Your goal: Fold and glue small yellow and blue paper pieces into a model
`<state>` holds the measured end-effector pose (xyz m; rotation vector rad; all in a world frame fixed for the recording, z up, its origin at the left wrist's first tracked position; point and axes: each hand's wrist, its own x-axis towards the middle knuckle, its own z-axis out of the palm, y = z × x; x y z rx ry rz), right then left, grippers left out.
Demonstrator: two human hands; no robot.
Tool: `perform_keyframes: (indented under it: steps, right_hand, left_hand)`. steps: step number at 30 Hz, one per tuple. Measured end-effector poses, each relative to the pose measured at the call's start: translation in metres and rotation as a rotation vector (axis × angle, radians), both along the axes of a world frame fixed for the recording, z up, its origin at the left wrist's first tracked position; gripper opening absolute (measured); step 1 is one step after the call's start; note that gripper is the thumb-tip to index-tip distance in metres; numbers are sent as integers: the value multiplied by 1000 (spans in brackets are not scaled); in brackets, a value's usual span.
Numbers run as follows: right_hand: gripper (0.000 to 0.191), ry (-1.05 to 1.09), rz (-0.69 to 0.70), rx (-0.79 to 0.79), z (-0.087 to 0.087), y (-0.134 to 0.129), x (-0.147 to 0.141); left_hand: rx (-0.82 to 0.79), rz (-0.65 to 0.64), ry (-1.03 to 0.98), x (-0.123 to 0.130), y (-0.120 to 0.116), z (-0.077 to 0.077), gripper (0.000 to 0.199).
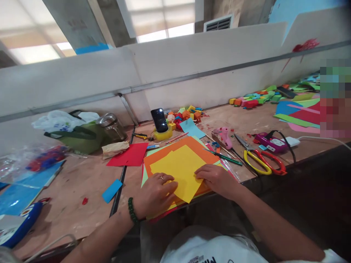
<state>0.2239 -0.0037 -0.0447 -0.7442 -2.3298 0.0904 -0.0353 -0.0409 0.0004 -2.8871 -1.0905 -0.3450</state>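
A yellow paper sheet (186, 168) lies turned like a diamond on a stack of coloured paper, with an orange sheet (153, 157) showing beneath it. My left hand (157, 193), with a ring and a green bead bracelet (132, 210), is closed at the yellow sheet's lower left edge, fingers bent over it. At the right edge, my right hand (218, 179) grips the same sheet between bent fingers and thumb. Both thumbs are mostly hidden. Just beyond my right hand, a green-handled pen-like tool (229, 159) rests across the stack's edge.
Scissors (257, 160), a pink glue gun (225, 137) and a purple power strip (274, 142) lie to the right. Behind the stack, a phone (159, 119) leans on a yellow tape roll (163, 134). Red paper (128, 155), a jar (112, 127) and a green bag (76, 138) stand left.
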Motion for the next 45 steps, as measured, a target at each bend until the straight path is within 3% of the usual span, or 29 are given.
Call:
perform_keyframes:
  steps: [4, 7, 10, 13, 17, 22, 25, 28, 32, 36, 39, 43, 45]
  right_hand:
    - [42, -59, -96, -114, -4, 1, 1]
    - [43, -86, -109, -78, 0, -2, 0]
    - [35, -54, -68, -18, 3, -5, 1]
    - [25, 69, -61, -65, 3, -6, 2]
    - [14, 401, -111, -274, 10, -6, 1]
    - [27, 821, -178, -658, 34, -6, -10]
    - [40, 976, -97, -936, 38, -2, -19]
    - [59, 1015, -89, -1049, 26, 2, -27]
    - [69, 904, -159, -980, -1, 3, -31]
    - [62, 643, -225, -781, -14, 1, -15]
    - [65, 339, -179, -608, -5, -4, 7]
    - [83, 7, -60, -398, 17, -7, 24]
    - [66, -47, -13, -349, 25, -2, 23]
  left_hand:
    - [-25, -35, -71, 15, -2, -8, 19]
    - [-50, 31, -84, 19, 0, -8, 26]
    - [-81, 87, -95, 21, 0, -4, 28]
    - [-60, 88, -118, 22, -1, 1, 18]
    - [128, 147, -207, 18, 4, 17, 26]
    - [505, 323, -341, 1, 9, 44, 56]
    - [507, 374, -238, 2, 1, 40, 78]
    - [369, 316, -57, 21, -11, 22, 71]
    - [274, 285, 136, 50, -14, 5, 41]
    - [46, 320, 245, 56, -8, 7, 25]
    - [-86, 361, 211, 52, -8, 9, 21]
    - [-143, 379, 144, 48, -15, 9, 24]
    - [-164, 397, 108, 47, -17, 8, 29]
